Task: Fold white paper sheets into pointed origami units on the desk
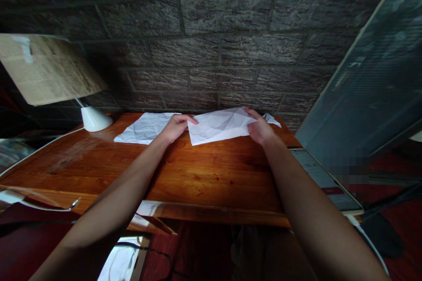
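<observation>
While you've got both arms stretched out over the worktop [204,180], the creased white sheet [220,125] hangs right between your two hands. Your left grip [175,129] has its left edge pinched, thumb laid on top and pointing inward, fingers mostly hidden behind. Your right grip [261,128] is closed on the other end, fingertips up by the top corner and thumb side lower down. Can't tell if the sheet's bottom edge touches the wood.

Pose-wise, your forearms angle in toward each other, and both hands turn inward to face across the sheet. Your left grip sits just over the right end of another wrinkled paper [141,127], which lies flat on the wood. A crumpled white scrap [272,120] pokes out just beyond your right grip. Farther left of the left grip you've got the lamp [95,119], and nearer you from the right grip, beside that forearm, a tablet [321,178].
</observation>
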Action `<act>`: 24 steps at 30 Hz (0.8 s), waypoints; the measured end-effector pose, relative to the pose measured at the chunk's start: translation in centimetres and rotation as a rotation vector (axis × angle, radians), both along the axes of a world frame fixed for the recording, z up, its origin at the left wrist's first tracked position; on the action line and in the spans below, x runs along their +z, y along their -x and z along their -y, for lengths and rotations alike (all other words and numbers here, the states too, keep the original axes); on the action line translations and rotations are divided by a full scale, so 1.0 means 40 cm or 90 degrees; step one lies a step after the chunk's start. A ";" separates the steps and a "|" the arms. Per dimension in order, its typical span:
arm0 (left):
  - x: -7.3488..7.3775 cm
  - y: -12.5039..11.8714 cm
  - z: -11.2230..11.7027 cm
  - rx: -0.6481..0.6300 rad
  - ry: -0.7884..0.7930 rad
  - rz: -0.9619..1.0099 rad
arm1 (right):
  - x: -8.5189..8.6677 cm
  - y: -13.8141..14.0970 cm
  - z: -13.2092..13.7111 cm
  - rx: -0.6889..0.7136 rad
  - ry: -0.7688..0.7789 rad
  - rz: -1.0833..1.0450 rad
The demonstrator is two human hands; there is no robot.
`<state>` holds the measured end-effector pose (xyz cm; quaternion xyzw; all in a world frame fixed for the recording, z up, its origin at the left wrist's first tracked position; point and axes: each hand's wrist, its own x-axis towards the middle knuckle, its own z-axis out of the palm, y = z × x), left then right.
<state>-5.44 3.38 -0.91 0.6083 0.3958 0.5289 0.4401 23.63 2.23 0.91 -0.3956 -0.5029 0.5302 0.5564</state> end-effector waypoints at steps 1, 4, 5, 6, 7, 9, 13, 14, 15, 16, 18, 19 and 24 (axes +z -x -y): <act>0.001 0.000 0.001 -0.016 0.005 -0.007 | 0.003 -0.004 0.002 0.007 0.019 -0.008; 0.011 0.004 0.014 -0.110 0.020 -0.045 | 0.006 -0.014 0.008 0.011 0.072 -0.007; 0.017 0.007 0.023 -0.151 0.036 -0.057 | 0.005 -0.016 0.009 0.005 0.080 0.006; 0.024 0.011 0.034 -0.196 0.058 -0.065 | 0.004 -0.017 0.009 0.001 0.085 0.014; 0.033 0.015 0.046 -0.230 0.091 -0.063 | 0.003 -0.018 0.010 -0.004 0.087 0.018; 0.053 0.023 0.071 -0.302 0.164 -0.007 | 0.001 -0.020 0.010 -0.014 0.094 0.018; 0.074 0.018 0.091 -0.417 0.203 0.122 | 0.004 -0.012 0.022 0.012 0.113 0.028; 0.072 0.010 0.086 -0.422 0.222 0.118 | 0.006 -0.006 0.028 0.045 0.110 0.040; 0.066 0.001 0.080 -0.425 0.259 0.096 | 0.009 0.002 0.034 0.086 0.102 0.061; 0.059 -0.010 0.073 -0.419 0.292 0.072 | 0.012 0.011 0.041 0.132 0.090 0.084; 0.040 -0.033 0.062 -0.401 0.342 0.022 | 0.017 0.033 0.054 0.187 0.052 0.132; 0.031 -0.045 0.059 -0.394 0.351 0.002 | 0.019 0.044 0.059 0.199 0.026 0.152; 0.007 -0.077 0.070 -0.355 0.314 -0.022 | 0.015 0.079 0.067 0.206 -0.028 0.215</act>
